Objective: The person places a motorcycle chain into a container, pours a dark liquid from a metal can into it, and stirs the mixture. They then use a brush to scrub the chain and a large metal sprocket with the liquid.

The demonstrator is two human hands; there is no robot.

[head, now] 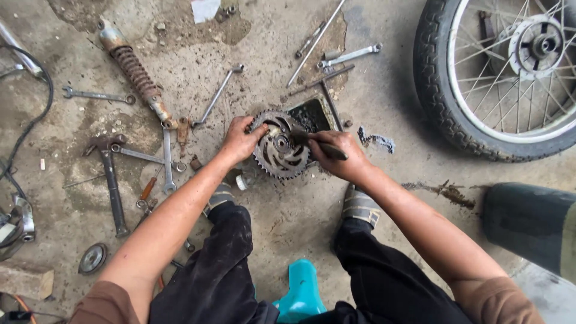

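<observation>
A toothed metal sprocket (277,147) stands tilted on the concrete floor between my feet. My left hand (239,139) grips its left rim and steadies it. My right hand (337,155) is closed on a dirty brush (312,140) whose head rests against the sprocket's hub. A shallow dark tray (312,114) lies just behind the sprocket.
A spoked motorcycle wheel (498,78) lies at the upper right. A rusty shock absorber (135,72), a hammer (111,180) and several wrenches (168,159) are scattered at left and top. A dark cylinder (531,222) sits at right, a teal stool (300,291) under me.
</observation>
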